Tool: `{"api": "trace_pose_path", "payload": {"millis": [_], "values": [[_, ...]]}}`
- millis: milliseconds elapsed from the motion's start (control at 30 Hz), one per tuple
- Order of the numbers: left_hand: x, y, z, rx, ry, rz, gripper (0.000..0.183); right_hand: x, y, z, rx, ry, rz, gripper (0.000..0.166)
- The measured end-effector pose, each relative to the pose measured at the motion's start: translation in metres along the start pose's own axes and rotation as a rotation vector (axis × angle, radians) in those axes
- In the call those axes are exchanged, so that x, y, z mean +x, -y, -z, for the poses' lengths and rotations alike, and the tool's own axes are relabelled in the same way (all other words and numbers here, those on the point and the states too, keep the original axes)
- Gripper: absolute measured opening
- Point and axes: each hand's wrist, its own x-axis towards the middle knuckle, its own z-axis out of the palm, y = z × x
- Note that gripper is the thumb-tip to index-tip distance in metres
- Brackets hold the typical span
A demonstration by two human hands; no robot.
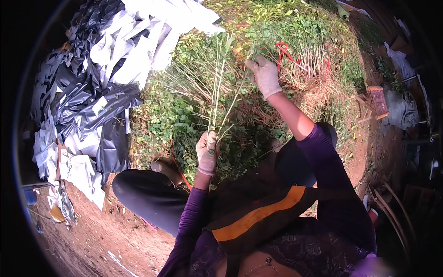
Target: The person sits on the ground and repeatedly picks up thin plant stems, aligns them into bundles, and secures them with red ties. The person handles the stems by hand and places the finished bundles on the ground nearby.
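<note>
My left hand (pixel 207 149), in a pale, soiled glove, grips a small bunch of green plant stems (pixel 215 93) near their lower ends. The stems fan upward in front of me. To the upper right, my right hand (pixel 260 71), gloved as well, has its thumb and forefinger together at the upper part of a side stem that leans right. Whether other fingers hold anything is hidden. Under both hands lies a large heap of leafy cut plants (pixel 176 117). A bundle of plants with reddish roots (pixel 316 88) lies right of my right hand, with red ribbon (pixel 283 50) near it.
Crumpled black and white plastic sheeting (pixel 117 65) is piled at the left. At the right are a small wooden stool (pixel 378 103) and clear plastic (pixel 401 109). Bare reddish soil (pixel 121 235) shows at the lower left. My bent knees flank the plant heap.
</note>
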Motion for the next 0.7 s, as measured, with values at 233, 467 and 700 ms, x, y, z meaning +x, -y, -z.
{"api": "trace_pose_path", "payload": {"millis": [233,467,700], "values": [[-0.015,0.001,0.009,0.716,-0.255,-0.177,0.044,-0.022,0.050,0.020,-0.010,0.049,0.274,0.042],[-0.018,-0.004,0.002,1.020,-0.223,-0.304,0.036,-0.022,0.051,0.027,-0.314,0.260,-0.025,0.033],[0.080,-0.083,-0.069,0.009,-0.331,-0.448,0.011,-0.006,0.054,0.080,0.141,-0.175,0.308,0.032]]}}
